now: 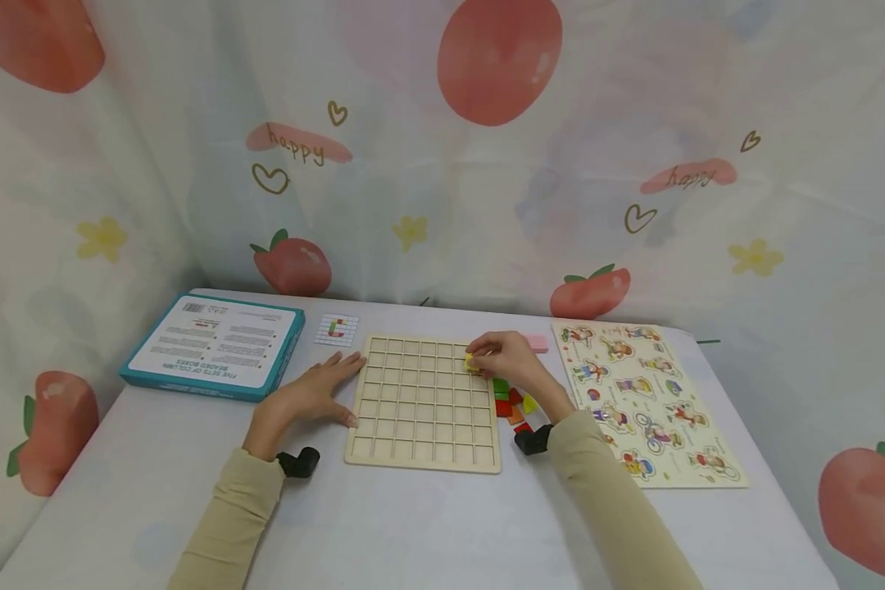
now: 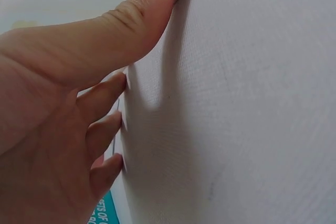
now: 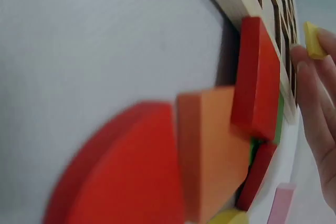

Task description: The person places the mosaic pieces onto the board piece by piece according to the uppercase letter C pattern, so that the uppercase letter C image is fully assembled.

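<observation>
1. One yellow block (image 1: 469,361) sits pinched between the thumb and fingertips of the right hand (image 1: 515,362), whose grip is closed down to the block's own thickness. Holding it by its sides probably leaves its flat face free to lie in a square.
2. Just under those fingertips is the far right part of the board (image 1: 416,407); whether the block touches it, I cannot tell. The visible squares are bare.
3. Flat and spread, the left hand (image 1: 313,393) grips nothing: fingertips and thumb rest at the board's left edge, likely to keep it from sliding.
4. Below the right hand, between wrist and board, lies a loose pile of red, green, orange and yellow pieces (image 1: 503,408); this spot seems chosen for a short reach.
5. Just beyond the right hand's knuckles is a pink block (image 1: 537,343), apart from the pile.
6. Past the left fingertips lies a card (image 1: 337,330) with a coloured figure on a grid, presumably put there to be seen past both hands.
7. Out left of the left hand rests a box (image 1: 210,344); right of the right forearm, a puzzle (image 1: 634,385). Both seem set aside, leaving the desk (image 1: 383,533) nearest the person for the forearms.
</observation>
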### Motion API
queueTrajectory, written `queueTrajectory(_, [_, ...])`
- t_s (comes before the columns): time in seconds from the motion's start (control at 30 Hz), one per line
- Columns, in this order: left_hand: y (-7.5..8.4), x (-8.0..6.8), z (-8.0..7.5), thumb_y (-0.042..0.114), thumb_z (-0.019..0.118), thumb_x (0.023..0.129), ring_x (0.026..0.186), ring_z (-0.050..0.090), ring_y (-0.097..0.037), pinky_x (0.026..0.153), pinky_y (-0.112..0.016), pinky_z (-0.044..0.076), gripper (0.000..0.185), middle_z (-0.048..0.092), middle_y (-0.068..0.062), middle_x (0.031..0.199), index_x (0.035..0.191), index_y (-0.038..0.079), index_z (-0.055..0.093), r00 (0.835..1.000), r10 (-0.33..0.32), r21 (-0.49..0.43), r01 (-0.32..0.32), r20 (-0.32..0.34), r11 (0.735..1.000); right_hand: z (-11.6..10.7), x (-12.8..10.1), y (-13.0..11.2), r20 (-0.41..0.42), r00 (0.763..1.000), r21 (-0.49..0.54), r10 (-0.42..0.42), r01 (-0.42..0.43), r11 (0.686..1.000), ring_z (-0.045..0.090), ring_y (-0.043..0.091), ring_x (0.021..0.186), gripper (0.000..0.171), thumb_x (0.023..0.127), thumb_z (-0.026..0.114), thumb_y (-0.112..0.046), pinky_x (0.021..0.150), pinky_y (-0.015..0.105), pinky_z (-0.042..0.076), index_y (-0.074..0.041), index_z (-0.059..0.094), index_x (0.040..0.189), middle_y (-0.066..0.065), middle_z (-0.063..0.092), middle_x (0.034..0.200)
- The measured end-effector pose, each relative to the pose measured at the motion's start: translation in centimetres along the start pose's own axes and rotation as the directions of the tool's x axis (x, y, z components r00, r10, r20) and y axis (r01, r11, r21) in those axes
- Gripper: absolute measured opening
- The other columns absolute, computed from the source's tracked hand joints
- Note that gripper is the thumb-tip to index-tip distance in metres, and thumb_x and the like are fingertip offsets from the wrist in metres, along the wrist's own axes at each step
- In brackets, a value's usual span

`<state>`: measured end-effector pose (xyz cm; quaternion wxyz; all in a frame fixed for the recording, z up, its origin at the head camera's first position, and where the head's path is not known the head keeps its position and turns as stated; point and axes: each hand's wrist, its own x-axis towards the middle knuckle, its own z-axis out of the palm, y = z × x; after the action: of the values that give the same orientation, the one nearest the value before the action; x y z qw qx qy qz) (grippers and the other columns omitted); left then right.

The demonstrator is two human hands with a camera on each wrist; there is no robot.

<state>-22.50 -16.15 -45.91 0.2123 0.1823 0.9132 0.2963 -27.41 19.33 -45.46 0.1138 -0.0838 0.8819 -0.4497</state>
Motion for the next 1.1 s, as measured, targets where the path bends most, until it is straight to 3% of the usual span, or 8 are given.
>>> queueTrajectory(0.4, [0.2, 0.0, -0.1, 0.027, 0.090, 0.078, 0.159, 0.004, -0.044, 0.127, -0.064, 0.008, 0.107, 0.018, -0.016, 0.172, 0.163, 0.007, 0.028, 1.000, 0.000, 0.015, 0.000, -0.008, 1.000, 1.5, 1.6, -1.2, 0.035, 0.995, -0.150, -0.095, 0.099, 0.984, 0.069, 0.015, 0.082, 0.010, 0.091, 0.079, -0.018, 0.077, 0.029, 0.055, -0.015, 0.081, 0.101, 0.001, 0.079, 0.092])
queueTrajectory(0.7, [0.4, 0.1, 0.1, 0.030, 0.087, 0.082, 0.160, 0.000, -0.040, 0.129, -0.059, 0.004, 0.105, 0.013, -0.014, 0.173, 0.164, 0.008, 0.025, 1.000, -0.014, 0.041, 0.013, 0.021, 0.999, 2.3, 2.1, -2.6, 0.073, 0.990, -0.227, -0.119, 0.133, 0.965, 0.069, 0.017, 0.087, 0.012, 0.092, 0.077, -0.012, 0.080, 0.032, 0.056, -0.010, 0.081, 0.103, 0.005, 0.079, 0.097])
queueTrajectory(1.1, [0.4, 0.1, 0.2, 0.031, 0.088, 0.080, 0.160, 0.000, -0.042, 0.129, -0.060, 0.003, 0.105, 0.016, -0.016, 0.172, 0.163, 0.007, 0.028, 1.000, 0.001, 0.009, -0.001, 0.002, 1.000, 3.0, 2.2, -2.9, 0.094, 0.991, -0.287, -0.092, 0.116, 0.951, 0.066, 0.012, 0.076, 0.016, 0.094, 0.074, -0.012, 0.065, 0.024, 0.054, -0.006, 0.080, 0.108, 0.006, 0.078, 0.097])
